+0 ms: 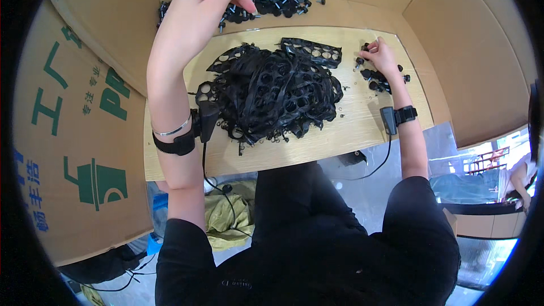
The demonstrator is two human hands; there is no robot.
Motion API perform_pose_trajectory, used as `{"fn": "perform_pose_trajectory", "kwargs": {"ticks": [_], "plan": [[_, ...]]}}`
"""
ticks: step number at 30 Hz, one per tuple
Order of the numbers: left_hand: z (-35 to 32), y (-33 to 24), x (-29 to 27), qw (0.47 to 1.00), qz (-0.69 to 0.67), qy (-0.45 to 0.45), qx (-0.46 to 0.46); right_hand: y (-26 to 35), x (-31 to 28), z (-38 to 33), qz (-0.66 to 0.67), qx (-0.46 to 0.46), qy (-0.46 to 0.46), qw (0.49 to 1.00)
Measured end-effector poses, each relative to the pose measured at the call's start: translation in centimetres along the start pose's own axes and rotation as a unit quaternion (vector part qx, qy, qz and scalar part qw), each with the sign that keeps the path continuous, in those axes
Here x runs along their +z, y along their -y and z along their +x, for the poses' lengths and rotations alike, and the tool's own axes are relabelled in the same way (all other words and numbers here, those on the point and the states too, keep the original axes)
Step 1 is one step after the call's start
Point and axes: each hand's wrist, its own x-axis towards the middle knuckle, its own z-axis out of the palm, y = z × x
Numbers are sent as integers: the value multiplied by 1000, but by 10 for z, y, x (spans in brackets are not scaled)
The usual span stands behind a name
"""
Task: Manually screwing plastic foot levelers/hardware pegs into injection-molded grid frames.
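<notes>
Cardboard walls (90, 136) printed in green and blue enclose the work area on the left, top and right of the frame. Within them we see the wooden desk (317, 141), which fills the centre. At its middle lies a large tangled heap of black perforated plastic strips (272, 93), with one flatter strip (311, 51) resting at the heap's upper right edge.

Along the top centre of the frame, on the cardboard ledge behind the desk, we note a pile of small black knob-shaped parts (266, 3). A smaller cluster of the same parts (381, 76) lies on the desk at the upper right of centre, just beside the heap.

We see the left hand (207, 5) raised at the upper left of centre, above the far pile, its thumb and forefinger brought together in a pinch; we cannot tell whether a part is held between them. The left wrist carries a silver bangle (173, 130) and a black strap with a small device (195, 127), from which a cable hangs down.

The right hand (378, 56) rests on the desk at the upper right, fingers curled downward and touching the smaller cluster; whether it grips a part cannot be determined. A black wrist device (396, 118) sits on that forearm.
</notes>
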Motion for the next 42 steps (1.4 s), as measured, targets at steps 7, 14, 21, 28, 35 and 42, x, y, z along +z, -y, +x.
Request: {"fn": "perform_pose_trajectory", "kwargs": {"ticks": [7,14,21,28,35,42], "plan": [[0,-6,12,999,19,14,-30,-17,5,8,-45,-13,-11,999],[1,-26,23,999,5,38,-22,-17,-23,-3,32,-57,-84,994],[-16,-44,22,992,-90,83,10,196,-91,-79,349,-274,-123,887],[-39,-88,20,967,-254,-7,21,288,-110,-112,344,-472,-176,792],[-47,-98,2,971,-224,-41,73,318,-124,-120,578,-351,-40,736],[-52,-94,-7,980,-169,-100,31,343,-111,-116,595,-278,-45,753]]}}
